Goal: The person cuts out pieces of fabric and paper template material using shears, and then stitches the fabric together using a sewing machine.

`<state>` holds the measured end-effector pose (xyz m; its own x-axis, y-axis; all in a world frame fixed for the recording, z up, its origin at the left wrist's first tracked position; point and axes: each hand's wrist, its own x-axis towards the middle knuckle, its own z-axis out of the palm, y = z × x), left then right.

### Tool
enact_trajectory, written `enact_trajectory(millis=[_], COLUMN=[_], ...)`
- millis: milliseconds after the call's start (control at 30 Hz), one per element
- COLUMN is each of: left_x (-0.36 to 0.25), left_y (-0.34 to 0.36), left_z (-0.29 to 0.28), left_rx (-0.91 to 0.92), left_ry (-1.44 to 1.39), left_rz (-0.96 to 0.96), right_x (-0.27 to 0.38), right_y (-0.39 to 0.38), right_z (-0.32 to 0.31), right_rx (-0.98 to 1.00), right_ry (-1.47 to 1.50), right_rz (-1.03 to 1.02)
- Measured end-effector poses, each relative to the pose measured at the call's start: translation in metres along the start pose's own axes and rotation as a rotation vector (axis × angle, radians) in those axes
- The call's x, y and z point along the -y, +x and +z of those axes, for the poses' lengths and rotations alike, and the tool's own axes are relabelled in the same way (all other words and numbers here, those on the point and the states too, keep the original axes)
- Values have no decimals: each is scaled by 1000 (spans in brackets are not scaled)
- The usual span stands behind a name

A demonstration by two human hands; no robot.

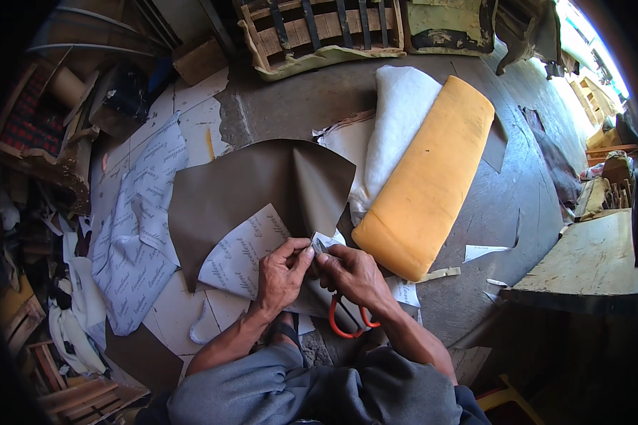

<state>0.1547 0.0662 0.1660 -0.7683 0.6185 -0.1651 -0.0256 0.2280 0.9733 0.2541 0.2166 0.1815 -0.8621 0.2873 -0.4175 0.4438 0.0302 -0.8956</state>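
Observation:
My left hand [282, 280] pinches the edge of a dark olive-brown sheet [234, 177] with a printed white backing [237, 251]. My right hand [351, 276] grips red-and-black-handled scissors [340, 326], the loops hanging below my fingers and the metal blades up at the sheet's edge beside my left thumb. A long yellow foam pad [425, 170] lies to the right, next to a white batting piece [400, 120].
Folded printed cloth [138, 234] lies at left. Wooden furniture frames stand at the back [326, 28] and upper left [32, 127]. A wooden board [574, 262] is at right. Offcuts [78, 312] lie in a pile at lower left.

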Motion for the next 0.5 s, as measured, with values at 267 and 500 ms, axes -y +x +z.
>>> enact_trajectory(millis=[267,500], left_x=[-3,8], left_y=[-5,-3], left_z=[-1,-6], left_rx=[41,-72], left_ry=[71,82], left_rz=[29,54], right_x=[-8,-5], right_y=[-4,-2], right_z=[7,9], right_rx=[-25,-40], right_ry=[119,-149], right_rz=[11,-73])
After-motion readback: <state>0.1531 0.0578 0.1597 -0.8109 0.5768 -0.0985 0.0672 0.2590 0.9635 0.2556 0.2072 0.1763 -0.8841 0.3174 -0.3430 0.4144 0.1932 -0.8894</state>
